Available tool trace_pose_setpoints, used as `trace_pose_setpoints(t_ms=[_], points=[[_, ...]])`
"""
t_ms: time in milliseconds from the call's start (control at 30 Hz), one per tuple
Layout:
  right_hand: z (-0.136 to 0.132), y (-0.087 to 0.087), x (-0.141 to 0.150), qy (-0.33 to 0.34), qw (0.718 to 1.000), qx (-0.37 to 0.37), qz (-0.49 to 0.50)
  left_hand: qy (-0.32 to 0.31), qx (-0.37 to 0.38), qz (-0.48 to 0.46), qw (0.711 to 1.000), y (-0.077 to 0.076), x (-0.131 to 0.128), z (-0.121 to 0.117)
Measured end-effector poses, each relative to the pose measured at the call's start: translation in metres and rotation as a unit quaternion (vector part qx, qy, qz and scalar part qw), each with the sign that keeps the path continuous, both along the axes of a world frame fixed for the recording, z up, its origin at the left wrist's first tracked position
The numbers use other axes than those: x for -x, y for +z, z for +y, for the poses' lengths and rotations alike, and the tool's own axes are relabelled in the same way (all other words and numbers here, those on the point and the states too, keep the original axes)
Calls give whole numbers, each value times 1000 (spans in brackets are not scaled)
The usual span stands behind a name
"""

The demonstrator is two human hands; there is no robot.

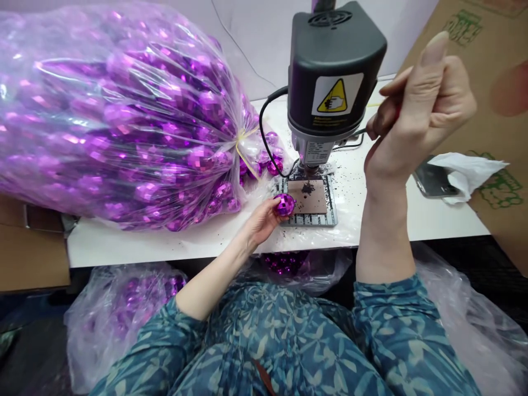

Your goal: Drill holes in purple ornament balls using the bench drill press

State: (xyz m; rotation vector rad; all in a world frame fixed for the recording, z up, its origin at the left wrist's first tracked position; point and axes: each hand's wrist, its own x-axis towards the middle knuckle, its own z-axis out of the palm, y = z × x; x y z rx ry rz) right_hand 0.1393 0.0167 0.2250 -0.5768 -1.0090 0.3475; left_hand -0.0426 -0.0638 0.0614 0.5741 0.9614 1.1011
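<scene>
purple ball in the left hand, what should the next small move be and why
Probably bring the purple ball over to the hole in the brown board, below the machine: the left hand holds it by the board's left edge, short of the hole and the dark crumbs near it, and the right hand is at the lever.

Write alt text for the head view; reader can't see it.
The grip of a person's left hand holds a purple ball at the left edge of a littered board below a black machine, whose lever the raised right hand holds. At left on the white table lies a big clear bag of purple balls; at right, a phone and tissue.
</scene>
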Motion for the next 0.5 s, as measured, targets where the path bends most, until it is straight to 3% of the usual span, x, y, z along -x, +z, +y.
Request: trace_pose_setpoints(t_ms=[267, 500], points=[[0, -4, -1, -11, 1000, 11, -18, 58, -135, 180, 973, -24, -9, 30], [-2, -5, -1, -8, 1000, 3, -12, 34, -191, 213, 958, -29, -16, 47]])
